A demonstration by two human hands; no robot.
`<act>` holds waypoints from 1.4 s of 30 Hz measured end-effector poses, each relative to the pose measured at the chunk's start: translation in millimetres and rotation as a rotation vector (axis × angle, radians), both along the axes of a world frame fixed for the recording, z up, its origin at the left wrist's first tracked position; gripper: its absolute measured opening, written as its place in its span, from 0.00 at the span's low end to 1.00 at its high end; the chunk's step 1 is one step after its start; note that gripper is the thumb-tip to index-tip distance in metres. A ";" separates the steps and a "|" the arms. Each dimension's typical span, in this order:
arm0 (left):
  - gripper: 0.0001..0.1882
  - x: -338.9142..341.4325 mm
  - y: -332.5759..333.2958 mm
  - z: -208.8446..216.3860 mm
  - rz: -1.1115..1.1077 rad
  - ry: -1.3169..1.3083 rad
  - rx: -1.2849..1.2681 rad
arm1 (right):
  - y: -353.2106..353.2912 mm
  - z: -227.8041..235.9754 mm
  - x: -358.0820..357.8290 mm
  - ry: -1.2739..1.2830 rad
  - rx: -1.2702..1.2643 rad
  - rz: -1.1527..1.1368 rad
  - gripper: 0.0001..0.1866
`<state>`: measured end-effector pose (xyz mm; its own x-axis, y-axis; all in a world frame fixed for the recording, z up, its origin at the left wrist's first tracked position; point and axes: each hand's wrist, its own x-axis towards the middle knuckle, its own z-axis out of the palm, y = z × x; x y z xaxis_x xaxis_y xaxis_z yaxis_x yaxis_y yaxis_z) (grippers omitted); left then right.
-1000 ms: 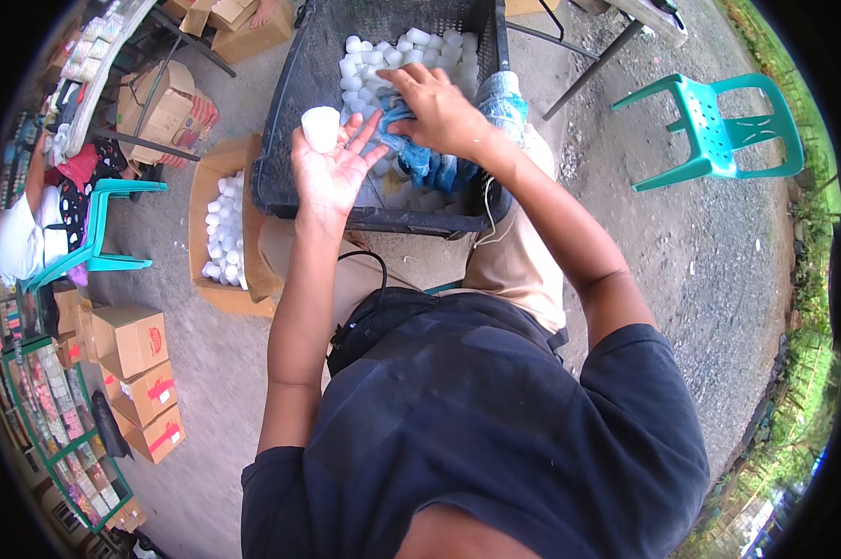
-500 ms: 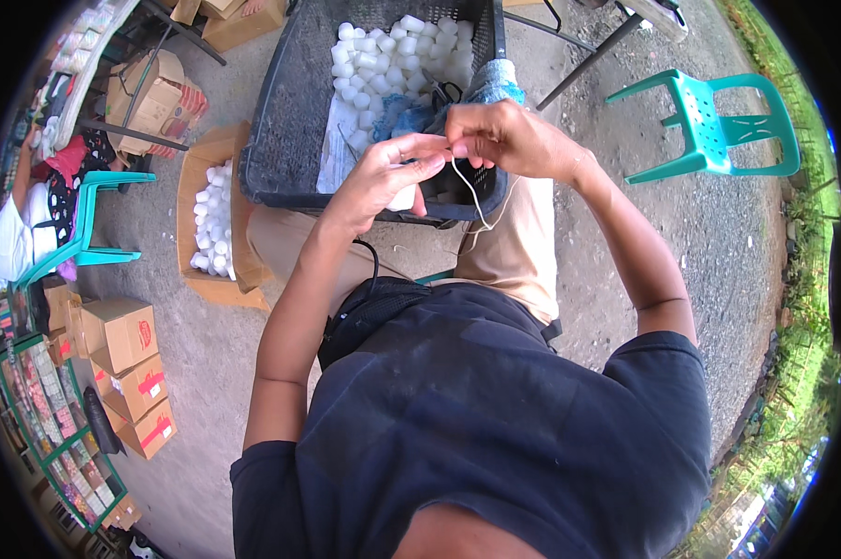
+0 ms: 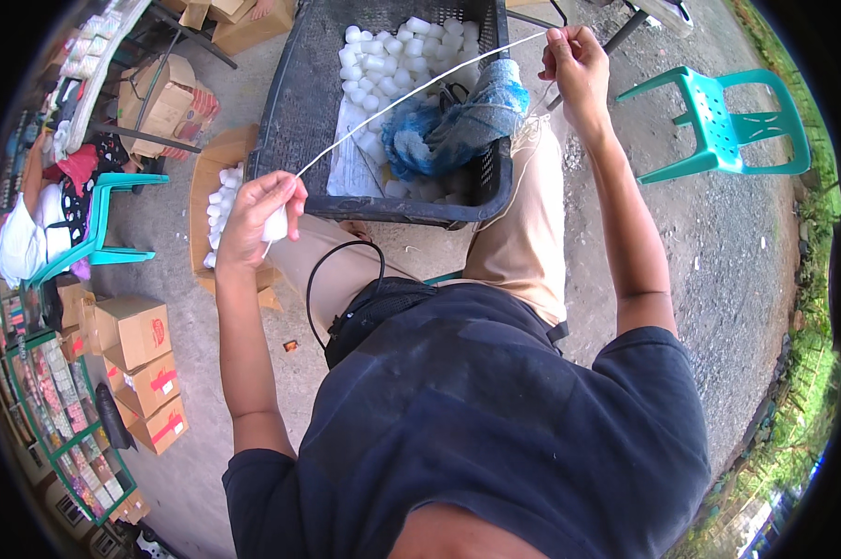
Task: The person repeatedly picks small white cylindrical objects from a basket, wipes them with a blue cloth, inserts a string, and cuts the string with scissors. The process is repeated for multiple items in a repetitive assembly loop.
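My left hand [image 3: 260,219] is closed around a small white rounded cylinder [image 3: 275,224], left of the crate. A white string [image 3: 420,90] leaves that hand and runs taut, slanting up to my right hand [image 3: 577,74], whose fingertips pinch it beyond the crate's right rim. A short tail of string shows under the white piece. Beneath the string is the black plastic crate [image 3: 295,112], holding a heap of white cylinders [image 3: 393,61]. A blue and white cloth [image 3: 458,126] drapes over its right side, partly covering dark-handled scissors. Loose string hangs over my right knee.
A cardboard box [image 3: 202,196] with more white cylinders stands left of the crate. Green plastic chairs [image 3: 718,121] stand right and left, with a person [image 3: 34,233] by the left one. Stacked cartons [image 3: 141,382] and a green shelf [image 3: 57,373] are at lower left.
My hands have moved apart from close together over the crate's near edge: the left down and leftward, the right up and rightward. The string between them is now stretched taut.
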<state>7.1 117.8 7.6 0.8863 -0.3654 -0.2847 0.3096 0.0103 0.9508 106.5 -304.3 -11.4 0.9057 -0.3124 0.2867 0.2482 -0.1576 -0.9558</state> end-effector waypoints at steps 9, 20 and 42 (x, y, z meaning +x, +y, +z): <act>0.12 2.1 6.2 8.6 -0.023 -0.099 0.260 | 129.6 44.0 -45.7 -0.626 -0.729 0.292 0.17; 0.12 -8.2 -22.2 22.3 -0.055 -0.233 0.218 | 164.4 45.8 -68.4 -0.274 -0.465 0.807 0.07; 0.16 -11.0 -52.2 3.4 0.317 0.301 -1.138 | 176.9 53.6 -98.8 -0.272 -0.449 0.526 0.09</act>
